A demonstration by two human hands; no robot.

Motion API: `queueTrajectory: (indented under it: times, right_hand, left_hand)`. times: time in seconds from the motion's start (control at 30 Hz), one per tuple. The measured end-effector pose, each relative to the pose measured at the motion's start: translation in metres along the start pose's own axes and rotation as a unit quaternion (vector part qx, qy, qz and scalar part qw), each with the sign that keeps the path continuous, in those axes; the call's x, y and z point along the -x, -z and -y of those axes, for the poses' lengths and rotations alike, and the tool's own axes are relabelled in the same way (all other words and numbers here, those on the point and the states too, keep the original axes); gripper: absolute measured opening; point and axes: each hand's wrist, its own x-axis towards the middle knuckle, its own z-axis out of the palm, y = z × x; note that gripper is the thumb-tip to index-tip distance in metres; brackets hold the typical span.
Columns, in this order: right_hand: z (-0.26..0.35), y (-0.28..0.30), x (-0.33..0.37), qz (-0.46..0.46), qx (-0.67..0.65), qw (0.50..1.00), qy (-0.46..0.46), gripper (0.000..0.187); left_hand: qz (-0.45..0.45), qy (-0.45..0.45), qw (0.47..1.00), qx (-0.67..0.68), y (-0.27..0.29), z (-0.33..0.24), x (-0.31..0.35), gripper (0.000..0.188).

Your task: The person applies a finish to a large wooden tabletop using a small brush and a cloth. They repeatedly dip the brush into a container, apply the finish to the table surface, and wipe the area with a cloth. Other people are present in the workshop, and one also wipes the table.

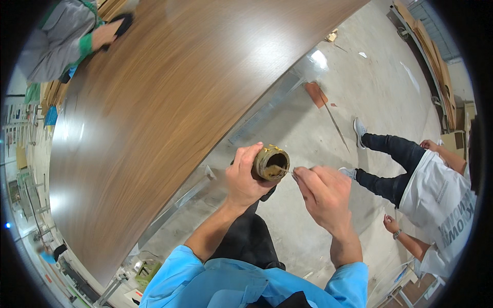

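Note:
My left hand (241, 177) is wrapped round a small, stained cylindrical pot (260, 167), tilted so its dark round mouth faces right. Brownish-yellow residue coats the pot's rim and inside. Beside the mouth, my right hand (323, 192) pinches a thin, light-coloured stick (285, 170) whose far end reaches into the pot. What the stick's tip looks like inside cannot be made out. Both hands are in front of my body, just off the near edge of a large wood-grain panel (169, 82).
A co-worker's hand (105, 35) rests at the panel's far left, on a dark object. Another person in a white shirt (436, 190) stands close on the right. An orange-brown piece (315, 95) and a long thin strip (336, 126) lie on the concrete floor.

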Motion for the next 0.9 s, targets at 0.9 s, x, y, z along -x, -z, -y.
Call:
queueTrajectory:
  times: [0.9]
  right_hand:
    - [-0.088,-0.088,-0.069,-0.148,-0.227,0.947,-0.171,0.01]
  left_hand:
    - [0.052,0.174,0.983,0.001,-0.013,0.012,-0.006,0.076]
